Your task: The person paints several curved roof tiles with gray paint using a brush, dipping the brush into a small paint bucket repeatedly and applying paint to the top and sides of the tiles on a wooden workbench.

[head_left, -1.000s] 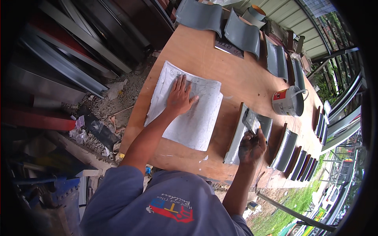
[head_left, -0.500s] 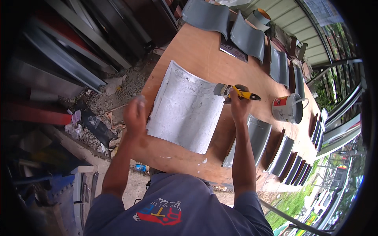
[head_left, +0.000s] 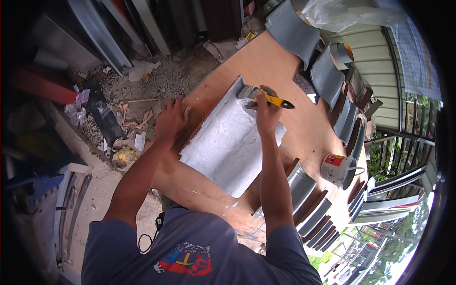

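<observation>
A curved roof tile [head_left: 223, 142] coated in white lies on the wooden table before me. My right hand [head_left: 267, 114] grips a paintbrush [head_left: 275, 99] with a yellow and black handle. The brush's whitened bristles touch the tile near its far left corner. At the table's left edge, beside the tile, my left hand [head_left: 171, 121] is open and empty, its fingers apart. My right forearm covers part of the tile's right side.
Grey curved tiles [head_left: 327, 76] line the table's [head_left: 278, 61] far side, and several more stand at its right. A white paint bucket [head_left: 335, 171] with a handle sits among them. Metal sheets [head_left: 99, 31] lean at the left above rubble-strewn ground.
The brush has moved from the tile's far right corner to its far left corner. My left hand has come down to the table edge. The whole view has turned.
</observation>
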`<state>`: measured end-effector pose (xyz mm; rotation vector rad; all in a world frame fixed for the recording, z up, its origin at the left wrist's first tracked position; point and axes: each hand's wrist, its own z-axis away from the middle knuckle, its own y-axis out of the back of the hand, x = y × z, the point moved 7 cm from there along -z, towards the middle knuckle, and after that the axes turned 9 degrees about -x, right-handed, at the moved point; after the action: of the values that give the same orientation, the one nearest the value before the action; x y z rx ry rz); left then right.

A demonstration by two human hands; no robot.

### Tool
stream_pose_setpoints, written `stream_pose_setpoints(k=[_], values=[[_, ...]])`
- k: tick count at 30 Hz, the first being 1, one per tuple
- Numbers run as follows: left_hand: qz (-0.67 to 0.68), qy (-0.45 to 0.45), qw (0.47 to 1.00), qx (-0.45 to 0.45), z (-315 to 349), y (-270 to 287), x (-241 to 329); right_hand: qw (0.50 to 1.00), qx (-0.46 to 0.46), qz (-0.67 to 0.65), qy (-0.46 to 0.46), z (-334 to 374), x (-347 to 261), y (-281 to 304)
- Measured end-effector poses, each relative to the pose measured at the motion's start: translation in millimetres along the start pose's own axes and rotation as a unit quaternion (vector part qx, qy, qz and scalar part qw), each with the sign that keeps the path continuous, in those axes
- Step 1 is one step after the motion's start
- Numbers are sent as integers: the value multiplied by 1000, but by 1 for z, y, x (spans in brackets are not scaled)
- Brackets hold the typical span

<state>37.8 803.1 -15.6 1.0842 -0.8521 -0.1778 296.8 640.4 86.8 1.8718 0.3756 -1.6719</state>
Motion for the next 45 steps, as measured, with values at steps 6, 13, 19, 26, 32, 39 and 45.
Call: stream_pose_setpoints(k=[6, 13, 19, 26, 32, 39, 45], values=[[21, 23, 998, -51, -3, 1, -3, 925, -61, 372, 54, 13, -10, 44], [15, 28, 998, -50, -2, 6, -6, 851, -40, 524, -3, 10, -34, 21], [7, 11, 999, -38, -5, -1, 3, 982, -24, 184, -37, -13, 13, 5], [-20, 1, 1000, -5, 1, 2, 1, 987, -27, -160, 13, 0, -14, -17], [-17, 20, 999, -33, 0, 8, 4, 937, -117, 284, 167, 24, -42, -18], [-7, 8, 1000, -13, 3, 7, 5, 910, -153, 261, 282, 35, -71, -38], [-11, 13, 1000, -13, 4, 6, 1, 915, -128, 262, 280, 37, -81, -43]])
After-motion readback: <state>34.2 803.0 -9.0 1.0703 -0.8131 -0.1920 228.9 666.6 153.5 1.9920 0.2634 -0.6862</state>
